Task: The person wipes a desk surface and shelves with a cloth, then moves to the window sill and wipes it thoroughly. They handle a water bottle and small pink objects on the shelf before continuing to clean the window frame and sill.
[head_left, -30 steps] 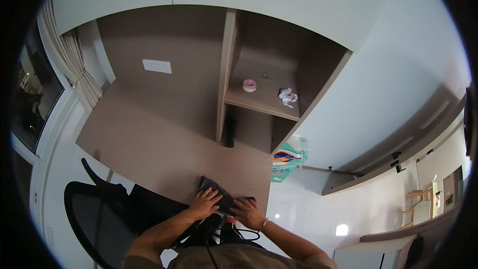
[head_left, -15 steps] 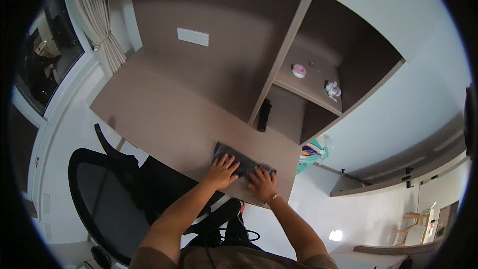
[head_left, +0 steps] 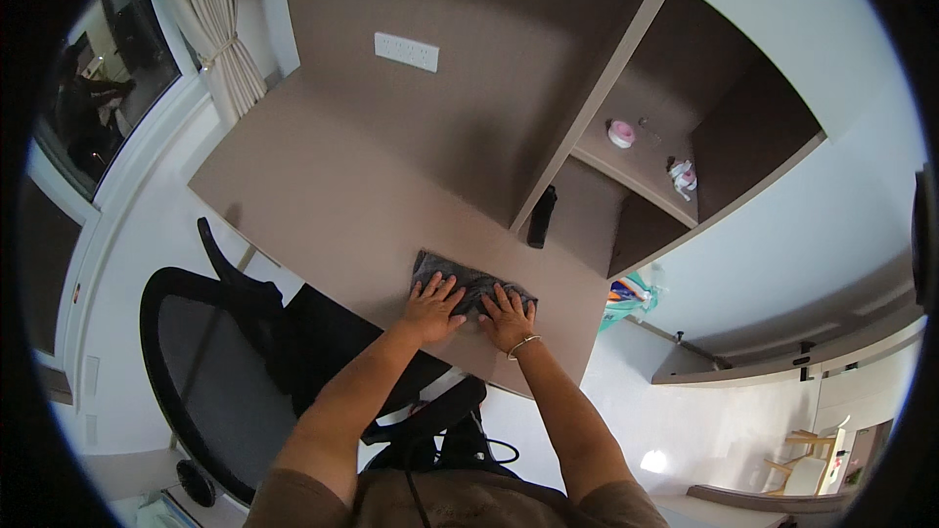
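A dark grey cloth (head_left: 466, 277) lies spread flat on the brown desk (head_left: 352, 205), close to its front edge. My left hand (head_left: 432, 309) rests on the cloth's left part, palm down with fingers spread. On its right part lies my right hand (head_left: 508, 319), also flat with fingers apart and a bracelet at the wrist. Both hands press on top of the cloth rather than grip it. The cloth's near side is partly hidden under the hands.
A black office chair (head_left: 235, 372) stands against the desk's front left. A black object (head_left: 541, 217) stands by the shelf divider. On the shelf sit a pink-and-white roll (head_left: 621, 134) and a crumpled white-pink item (head_left: 682, 177). A colourful bag (head_left: 631, 295) is beyond the desk's right edge.
Both hands and the cloth have shifted slightly left along the desk, and the hands are a little closer together. The view has tilted slightly too.
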`<state>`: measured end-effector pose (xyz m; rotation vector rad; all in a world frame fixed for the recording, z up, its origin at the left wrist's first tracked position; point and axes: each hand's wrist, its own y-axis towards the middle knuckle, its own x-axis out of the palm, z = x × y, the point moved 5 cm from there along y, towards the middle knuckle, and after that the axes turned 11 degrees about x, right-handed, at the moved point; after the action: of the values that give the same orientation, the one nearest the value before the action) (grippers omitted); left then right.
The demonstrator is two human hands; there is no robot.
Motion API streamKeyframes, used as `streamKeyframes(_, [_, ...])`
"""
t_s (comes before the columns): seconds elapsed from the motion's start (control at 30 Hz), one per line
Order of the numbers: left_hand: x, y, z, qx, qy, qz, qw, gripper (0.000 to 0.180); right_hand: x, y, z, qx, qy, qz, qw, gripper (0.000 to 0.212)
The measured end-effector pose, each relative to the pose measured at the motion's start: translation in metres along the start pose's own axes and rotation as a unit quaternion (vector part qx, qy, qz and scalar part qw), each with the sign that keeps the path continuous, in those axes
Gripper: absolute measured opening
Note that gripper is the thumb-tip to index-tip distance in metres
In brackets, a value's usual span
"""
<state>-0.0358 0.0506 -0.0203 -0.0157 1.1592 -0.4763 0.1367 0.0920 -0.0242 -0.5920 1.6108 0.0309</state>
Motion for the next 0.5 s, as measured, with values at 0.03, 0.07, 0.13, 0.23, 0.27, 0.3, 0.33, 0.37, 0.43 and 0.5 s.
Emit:
streamKeyframes(0.03, [-0.007, -0.011, 0.004, 0.004, 0.013, -0.002, 1.0, 0.069, -0.001, -0.007, -0.004, -0.015, -0.022, 0.009, 1.0, 0.055])
streamKeyframes(0.07, [-0.013, -0.022, 0.007, 0.01, 0.025, -0.003, 1.0, 0.07, -0.001, -0.015, -0.007, -0.029, -0.044, 0.017, 0.998, 0.056])
streamKeyframes(0.13, [-0.009, -0.053, 0.008, 0.008, 0.049, -0.026, 0.998, 0.071, 0.013, -0.045, -0.02, -0.077, -0.043, 0.043, 0.995, 0.057])
streamKeyframes(0.23, [0.009, -0.084, 0.001, 0.018, 0.066, -0.032, 0.997, 0.074, 0.021, -0.081, -0.038, -0.088, -0.033, -0.014, 0.995, 0.061])
streamKeyframes(0.27, [0.006, -0.083, -0.003, 0.028, 0.055, -0.002, 0.998, 0.07, 0.017, -0.077, -0.042, -0.084, -0.039, -0.028, 0.995, 0.061])
streamKeyframes(0.3, [0.006, -0.075, -0.007, 0.026, 0.051, 0.006, 0.998, 0.07, 0.014, -0.072, -0.041, -0.075, -0.045, -0.044, 0.995, 0.062])
streamKeyframes(0.33, [0.007, -0.063, -0.013, 0.025, 0.046, 0.013, 0.999, 0.07, 0.014, -0.064, -0.037, -0.096, -0.007, 0.005, 0.995, 0.06])
streamKeyframes(0.37, [0.006, -0.05, -0.019, 0.022, 0.04, 0.019, 0.999, 0.07, 0.015, -0.047, -0.031, -0.098, -0.003, 0.012, 0.995, 0.06])
streamKeyframes(0.43, [-0.009, -0.025, -0.036, 0.006, 0.043, 0.032, 0.999, 0.065, 0.004, -0.018, -0.034, -0.109, 0.007, 0.024, 0.994, 0.06])
streamKeyframes(0.5, [-0.019, 0.002, -0.065, -0.001, 0.031, 0.068, 0.997, 0.061, -0.01, 0.024, -0.035, -0.074, 0.003, -0.022, 0.997, 0.058])
